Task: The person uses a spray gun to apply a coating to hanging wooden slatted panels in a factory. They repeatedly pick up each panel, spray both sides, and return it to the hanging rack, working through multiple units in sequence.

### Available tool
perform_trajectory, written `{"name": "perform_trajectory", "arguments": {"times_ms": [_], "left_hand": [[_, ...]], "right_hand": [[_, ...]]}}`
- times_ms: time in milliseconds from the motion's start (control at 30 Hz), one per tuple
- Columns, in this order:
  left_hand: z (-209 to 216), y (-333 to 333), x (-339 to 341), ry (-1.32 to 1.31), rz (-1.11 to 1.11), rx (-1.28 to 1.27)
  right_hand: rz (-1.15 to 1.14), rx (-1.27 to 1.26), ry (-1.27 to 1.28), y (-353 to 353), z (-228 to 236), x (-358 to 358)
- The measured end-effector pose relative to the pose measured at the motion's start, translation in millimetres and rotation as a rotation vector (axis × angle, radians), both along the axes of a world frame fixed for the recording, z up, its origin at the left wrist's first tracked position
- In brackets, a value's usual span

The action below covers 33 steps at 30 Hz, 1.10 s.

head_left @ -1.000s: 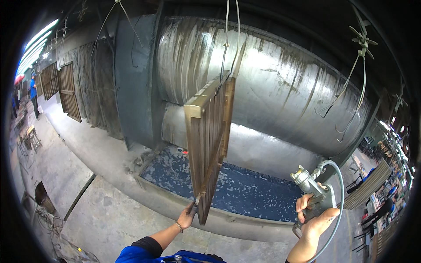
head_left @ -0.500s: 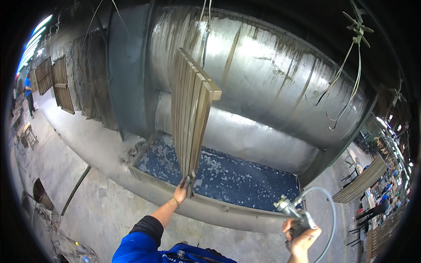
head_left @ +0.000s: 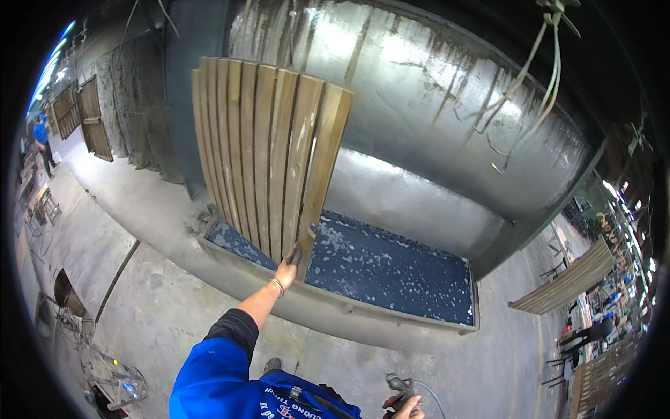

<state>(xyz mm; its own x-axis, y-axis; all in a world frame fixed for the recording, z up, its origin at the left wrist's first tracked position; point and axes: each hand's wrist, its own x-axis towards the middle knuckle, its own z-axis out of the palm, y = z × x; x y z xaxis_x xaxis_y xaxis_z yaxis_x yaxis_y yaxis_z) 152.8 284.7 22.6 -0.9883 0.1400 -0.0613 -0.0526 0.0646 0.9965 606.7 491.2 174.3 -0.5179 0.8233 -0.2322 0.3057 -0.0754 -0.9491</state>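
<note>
A slatted wooden panel hangs upright over a trough, its broad slatted face turned toward me. My left hand is closed on its lower corner, with the fingers partly hidden by the wood. Low in the picture, my right hand grips a spray gun with a hose curving away from it. The lower edge of the picture cuts off part of that hand.
The long trough's rim surrounds dark blue liquid with pale foam. A wet metal sheet curves up behind it. Wires dangle at the upper right. Another slatted panel hangs right; a person stands far left.
The panel has swung from nearly edge-on to showing its broad face, with my left hand still on its lower corner. My right hand and the spray gun have dropped down and left.
</note>
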Motion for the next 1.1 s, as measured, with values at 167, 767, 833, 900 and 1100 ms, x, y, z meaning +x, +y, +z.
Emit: {"name": "perform_trajectory", "arguments": {"times_ms": [167, 767, 833, 900, 1100], "left_hand": [[29.2, 45.2, 0.9, -0.070, -0.045, -0.112], [-130.2, -5.4, 235.9, -0.646, -0.233, -0.195], [-123.9, -19.6, 246.6, -0.650, -0.118, -0.097], [-121.6, -26.7, 248.4, -0.604, -0.076, -0.061], [-107.8, -40.4, 184.4, -0.521, -0.192, 0.048]], "right_hand": [[0.083, -0.024, 0.020, 9.1, -2.8, 19.8], [0.415, 0.151, 0.255, 78.5, -3.7, -22.4], [0.348, 0.009, 0.131, 66.9, -24.7, -4.4], [0.347, 0.021, 0.076, 57.3, -34.0, 16.1], [0.552, -0.153, 0.059, -14.2, -45.8, 19.4]]}}
